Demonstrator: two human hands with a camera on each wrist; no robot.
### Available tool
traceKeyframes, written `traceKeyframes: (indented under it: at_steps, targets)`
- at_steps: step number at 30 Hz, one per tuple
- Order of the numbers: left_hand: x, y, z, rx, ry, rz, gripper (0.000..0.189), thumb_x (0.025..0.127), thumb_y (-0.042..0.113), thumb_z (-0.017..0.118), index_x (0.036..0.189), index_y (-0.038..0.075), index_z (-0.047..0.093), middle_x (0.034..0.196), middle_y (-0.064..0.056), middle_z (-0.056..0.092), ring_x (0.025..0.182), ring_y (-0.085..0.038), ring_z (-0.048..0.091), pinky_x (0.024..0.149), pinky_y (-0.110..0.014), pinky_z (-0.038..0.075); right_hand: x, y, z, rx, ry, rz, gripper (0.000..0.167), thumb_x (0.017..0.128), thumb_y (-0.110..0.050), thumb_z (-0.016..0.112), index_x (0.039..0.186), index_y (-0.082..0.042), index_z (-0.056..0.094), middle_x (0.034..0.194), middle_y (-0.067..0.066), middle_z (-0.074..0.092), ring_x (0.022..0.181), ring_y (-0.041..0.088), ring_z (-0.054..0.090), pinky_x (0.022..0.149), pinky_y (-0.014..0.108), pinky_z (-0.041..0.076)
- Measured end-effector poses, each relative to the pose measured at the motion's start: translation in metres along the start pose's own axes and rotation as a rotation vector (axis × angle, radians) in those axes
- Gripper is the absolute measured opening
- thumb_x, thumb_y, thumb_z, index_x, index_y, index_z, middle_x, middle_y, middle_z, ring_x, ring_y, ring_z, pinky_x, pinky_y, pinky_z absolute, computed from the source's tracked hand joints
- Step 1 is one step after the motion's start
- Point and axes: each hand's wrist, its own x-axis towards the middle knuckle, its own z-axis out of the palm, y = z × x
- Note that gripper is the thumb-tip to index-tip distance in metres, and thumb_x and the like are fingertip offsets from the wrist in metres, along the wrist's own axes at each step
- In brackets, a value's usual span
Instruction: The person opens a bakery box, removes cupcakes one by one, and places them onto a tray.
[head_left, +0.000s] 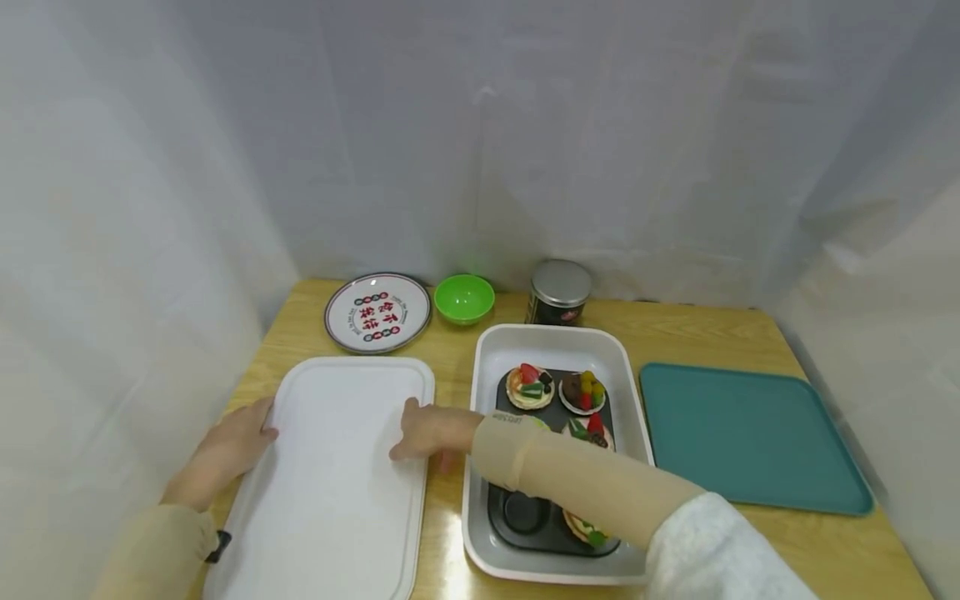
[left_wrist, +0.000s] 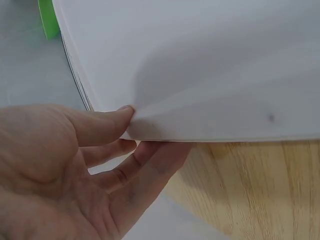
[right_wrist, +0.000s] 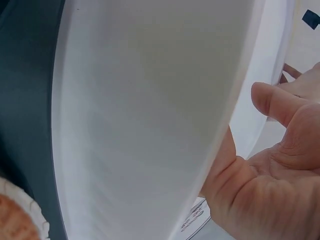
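Observation:
A white rectangular tray (head_left: 337, 475) lies at the left of the table. My left hand (head_left: 228, 446) grips its left edge; in the left wrist view the thumb (left_wrist: 107, 122) presses on top while the fingers reach under the rim. At the opposite edge, my right hand (head_left: 431, 429) holds the tray with the thumb over the rim. In the right wrist view that hand (right_wrist: 270, 170) is partly hidden behind a white bin's wall (right_wrist: 150, 120), and its fingertips cannot be seen.
Right of the tray, the white bin (head_left: 637, 400) contains a dark muffin pan (head_left: 555, 542) with several tarts. Beyond are a printed plate (head_left: 348, 321), a green bowl (head_left: 465, 300) and a lidded tin (head_left: 561, 287). A teal tray (head_left: 750, 442) lies at the right.

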Motion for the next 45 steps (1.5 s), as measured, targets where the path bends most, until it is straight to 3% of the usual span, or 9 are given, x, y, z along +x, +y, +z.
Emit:
traceKeyframes:
  at_steps: [7,16,20,24,28,32,34,39,45]
  targets:
    - [0.004,0.0,0.001,0.003,0.014,-0.014,0.064,0.106,0.014,0.051,0.156,-0.018,0.027,0.154,-0.045,0.035,0.141,-0.065,0.035,0.117,-0.075,0.034,0.003,0.0,0.001,0.024,-0.004,0.014,0.092,0.1,-0.04,0.067,0.169,-0.008,0.014,0.166,0.012,0.044,0.066,0.029,0.076,0.071,0.038,0.067]
    - [0.001,0.001,0.004,0.026,0.026,-0.04,0.062,0.106,0.015,0.049,0.156,-0.016,0.029,0.151,-0.046,0.039,0.138,-0.065,0.039,0.11,-0.077,0.04,0.006,0.001,0.003,0.027,0.004,0.026,0.09,0.1,-0.042,0.068,0.168,-0.011,0.018,0.159,0.018,0.05,0.068,0.029,0.076,0.067,0.037,0.066]
    - [0.0,0.004,0.004,0.044,0.034,-0.049,0.059,0.105,0.014,0.051,0.152,-0.016,0.034,0.145,-0.046,0.045,0.134,-0.064,0.044,0.104,-0.075,0.044,0.002,0.005,0.0,0.054,0.006,-0.012,0.089,0.101,-0.041,0.068,0.168,-0.01,0.019,0.152,0.018,0.056,0.063,0.026,0.071,0.058,0.033,0.062]
    - [-0.001,0.011,0.002,0.05,0.112,-0.025,0.053,0.103,0.018,0.051,0.145,-0.014,0.042,0.134,-0.044,0.053,0.123,-0.061,0.053,0.093,-0.072,0.05,-0.008,0.016,-0.017,0.008,0.066,-0.106,0.082,0.102,-0.044,0.066,0.166,-0.01,0.026,0.141,0.015,0.065,0.071,0.025,0.071,0.062,0.032,0.061]
    - [-0.001,0.035,-0.007,0.041,0.208,0.012,0.054,0.105,0.024,0.052,0.146,-0.01,0.045,0.13,-0.041,0.055,0.115,-0.057,0.059,0.09,-0.069,0.052,-0.024,0.034,-0.046,-0.09,0.202,-0.238,0.068,0.104,-0.048,0.062,0.16,-0.016,0.039,0.126,0.008,0.073,0.09,0.019,0.07,0.078,0.035,0.06]
    - [-0.001,0.077,-0.022,0.007,0.244,0.076,0.058,0.106,0.026,0.054,0.151,-0.009,0.044,0.128,-0.036,0.061,0.112,-0.05,0.063,0.09,-0.064,0.055,-0.042,0.068,-0.075,-0.138,0.355,-0.327,0.062,0.105,-0.046,0.062,0.157,-0.019,0.043,0.116,0.005,0.072,0.097,0.018,0.067,0.083,0.037,0.057]
    - [0.0,0.097,-0.027,-0.009,0.265,0.12,0.057,0.106,0.026,0.056,0.151,-0.008,0.045,0.123,-0.034,0.064,0.108,-0.046,0.065,0.087,-0.061,0.056,-0.049,0.091,-0.086,-0.137,0.417,-0.341,0.063,0.105,-0.043,0.063,0.158,-0.018,0.042,0.122,0.008,0.07,0.102,0.021,0.067,0.085,0.039,0.057]
    - [0.0,0.14,-0.026,-0.075,0.294,0.188,0.057,0.106,0.025,0.056,0.151,-0.008,0.046,0.123,-0.03,0.067,0.107,-0.043,0.068,0.088,-0.059,0.057,-0.06,0.149,-0.1,-0.086,0.511,-0.279,0.067,0.104,-0.04,0.066,0.16,-0.014,0.039,0.142,0.018,0.06,0.125,0.031,0.064,0.1,0.051,0.057]
    - [0.009,0.176,-0.011,-0.203,0.261,0.248,0.057,0.107,0.027,0.057,0.153,-0.004,0.047,0.128,-0.028,0.068,0.108,-0.04,0.071,0.089,-0.054,0.06,-0.059,0.195,-0.096,-0.001,0.497,-0.215,0.077,0.103,-0.038,0.068,0.163,-0.009,0.031,0.159,0.023,0.044,0.142,0.039,0.052,0.112,0.059,0.05]
